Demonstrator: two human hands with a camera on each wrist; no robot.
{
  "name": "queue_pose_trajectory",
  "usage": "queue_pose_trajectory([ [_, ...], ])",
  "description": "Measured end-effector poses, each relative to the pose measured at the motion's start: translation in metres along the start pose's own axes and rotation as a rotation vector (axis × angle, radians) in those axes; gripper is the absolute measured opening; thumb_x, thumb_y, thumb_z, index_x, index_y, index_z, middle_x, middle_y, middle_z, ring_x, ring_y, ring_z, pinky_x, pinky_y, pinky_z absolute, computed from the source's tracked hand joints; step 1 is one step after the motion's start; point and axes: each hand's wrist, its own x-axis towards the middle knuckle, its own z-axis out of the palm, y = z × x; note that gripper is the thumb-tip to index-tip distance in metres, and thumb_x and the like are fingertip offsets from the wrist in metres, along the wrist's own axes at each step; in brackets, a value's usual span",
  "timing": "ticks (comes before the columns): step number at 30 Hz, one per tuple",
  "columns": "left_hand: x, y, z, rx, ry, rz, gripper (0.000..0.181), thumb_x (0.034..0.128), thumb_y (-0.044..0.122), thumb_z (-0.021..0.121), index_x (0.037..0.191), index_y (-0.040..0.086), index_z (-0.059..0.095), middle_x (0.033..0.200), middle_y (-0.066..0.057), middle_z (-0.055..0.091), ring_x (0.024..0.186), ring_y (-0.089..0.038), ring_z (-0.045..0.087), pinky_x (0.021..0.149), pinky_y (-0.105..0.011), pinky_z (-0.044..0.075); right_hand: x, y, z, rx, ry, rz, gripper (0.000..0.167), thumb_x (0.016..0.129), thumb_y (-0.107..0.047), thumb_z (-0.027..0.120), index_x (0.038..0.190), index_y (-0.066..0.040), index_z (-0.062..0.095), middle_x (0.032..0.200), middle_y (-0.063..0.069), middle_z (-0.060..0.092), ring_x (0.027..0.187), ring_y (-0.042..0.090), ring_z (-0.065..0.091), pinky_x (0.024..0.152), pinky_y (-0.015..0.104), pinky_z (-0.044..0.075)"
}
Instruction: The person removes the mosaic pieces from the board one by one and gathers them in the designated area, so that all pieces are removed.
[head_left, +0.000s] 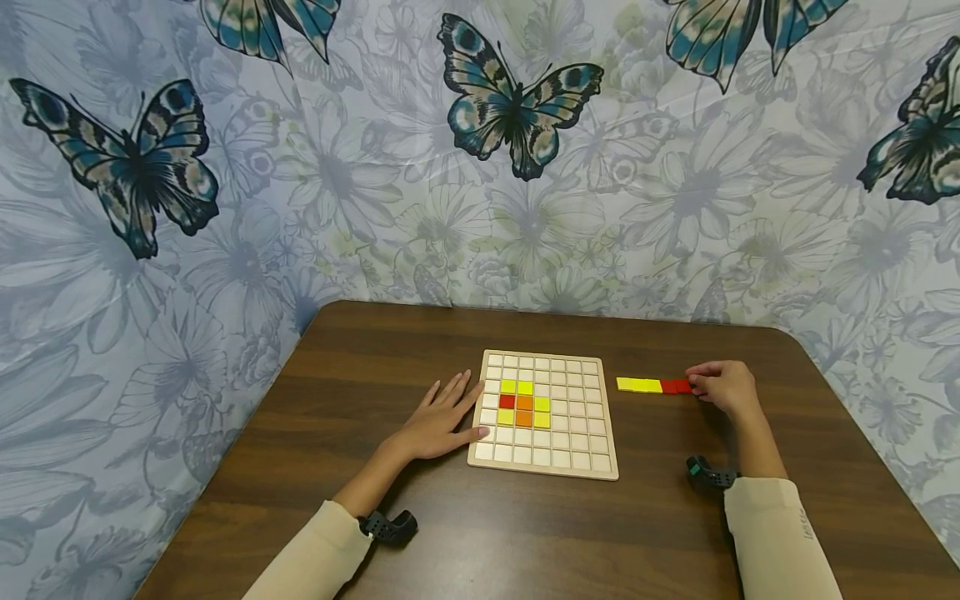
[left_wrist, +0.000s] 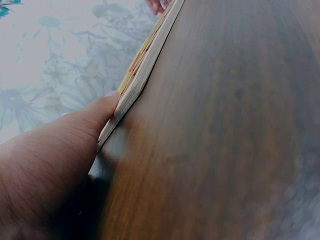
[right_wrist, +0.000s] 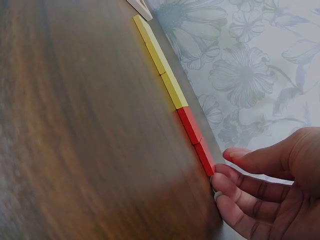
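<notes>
A square wooden grid board point(head_left: 577, 476) with pale cells lies mid-table in the head view. Yellow, orange and red square tiles point(head_left: 524, 403) fill a cluster of cells in its left half. Along the board's left edge rests my left hand point(head_left: 438, 421), fingers spread, its thumb against the rim in the left wrist view. Right of the board runs a straight row of yellow tiles point(head_left: 639, 385) continuing into red tiles point(head_left: 677, 387). My right hand point(head_left: 726, 387) is at the red end, fingertips by the last tile; in the right wrist view thumb and fingers stand apart, gripping nothing.
The brown wooden table point(head_left: 525, 542) carries the board and tile row. Behind its far edge hangs a butterfly-and-flower patterned cloth point(head_left: 525, 242). Dark bands with devices sit on the left wrist point(head_left: 390, 527) and the right wrist point(head_left: 708, 475).
</notes>
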Motion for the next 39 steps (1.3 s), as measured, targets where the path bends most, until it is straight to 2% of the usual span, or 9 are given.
queue_pose_trajectory([
  [8,0.0,0.0,-0.001,-0.006,0.004,0.002,0.085,0.1019,0.061,0.046,0.165,0.016,0.012,0.169,-0.016,0.005,0.156,-0.031,0.004,0.121,-0.059,0.0,-0.005,-0.013,-0.003,-0.056,0.033,-0.032,0.029,0.102,-0.011,0.061,0.118,0.012,0.069,0.098,0.019,0.074,0.074,0.016,0.071,0.063,0.025,0.058],
  [11,0.0,0.0,-0.002,-0.003,0.0,0.0,0.085,0.1018,0.061,0.046,0.165,0.016,0.012,0.169,-0.016,0.005,0.156,-0.031,0.004,0.121,-0.059,0.0,-0.01,-0.025,-0.003,-0.095,0.049,-0.09,0.031,0.102,-0.015,0.061,0.118,0.011,0.069,0.099,0.022,0.073,0.076,0.02,0.072,0.062,0.024,0.057],
  [16,-0.001,0.001,-0.002,-0.007,-0.007,-0.006,0.085,0.1018,0.062,0.046,0.165,0.017,0.011,0.17,-0.015,0.004,0.156,-0.03,0.003,0.121,-0.059,-0.001,-0.019,-0.049,0.002,-0.13,0.058,-0.181,0.032,0.102,-0.019,0.063,0.117,0.008,0.071,0.104,0.026,0.072,0.083,0.03,0.074,0.065,0.03,0.059],
  [22,-0.001,0.0,0.0,0.007,-0.005,0.004,0.085,0.1016,0.063,0.045,0.165,0.016,0.011,0.17,-0.016,0.004,0.156,-0.031,0.004,0.121,-0.059,0.0,-0.027,-0.072,0.023,-0.149,0.046,-0.266,0.028,0.1,-0.017,0.066,0.114,0.006,0.073,0.099,0.023,0.074,0.082,0.033,0.073,0.062,0.028,0.055],
  [27,-0.003,-0.002,0.0,-0.009,0.006,0.005,0.085,0.1015,0.059,0.049,0.165,0.014,0.014,0.169,-0.017,0.006,0.156,-0.033,0.005,0.121,-0.06,0.0,-0.03,-0.088,0.048,-0.134,-0.019,-0.334,0.023,0.1,-0.016,0.067,0.111,0.003,0.075,0.098,0.023,0.074,0.084,0.035,0.072,0.063,0.031,0.055],
  [34,-0.002,0.0,-0.002,-0.002,0.009,0.005,0.085,0.1014,0.06,0.049,0.165,0.014,0.013,0.169,-0.017,0.006,0.156,-0.033,0.005,0.121,-0.06,0.001,-0.037,-0.104,0.074,-0.12,-0.091,-0.369,0.017,0.097,-0.012,0.069,0.106,0.0,0.077,0.089,0.017,0.074,0.081,0.038,0.069,0.06,0.034,0.053],
  [39,-0.001,0.0,0.001,0.008,0.002,-0.001,0.085,0.1017,0.061,0.047,0.165,0.015,0.013,0.169,-0.016,0.005,0.156,-0.032,0.003,0.121,-0.06,0.0,-0.039,-0.107,0.089,-0.121,-0.136,-0.392,0.017,0.096,-0.01,0.07,0.106,0.002,0.077,0.09,0.019,0.074,0.077,0.037,0.069,0.059,0.033,0.052],
])
